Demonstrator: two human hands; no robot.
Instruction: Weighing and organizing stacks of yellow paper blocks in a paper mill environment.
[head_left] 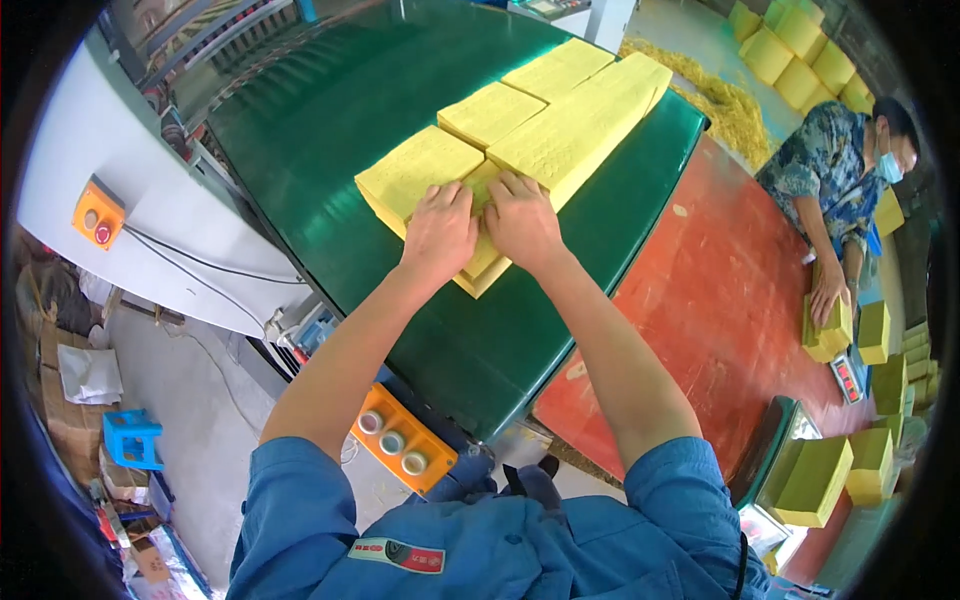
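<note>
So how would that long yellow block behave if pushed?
The long yellow block would probably slide rather than roll, given its flat sides. It seems unlikely to tip, lying low on the green table, whose glossy sheen suggests little grip.

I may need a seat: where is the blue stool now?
In the head view, the stool is at lower left, just below and right of a white sheet.

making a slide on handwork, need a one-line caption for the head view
Left hand and right hand on yellow blocks atop a green table, a co-worker beside a red table.
</note>
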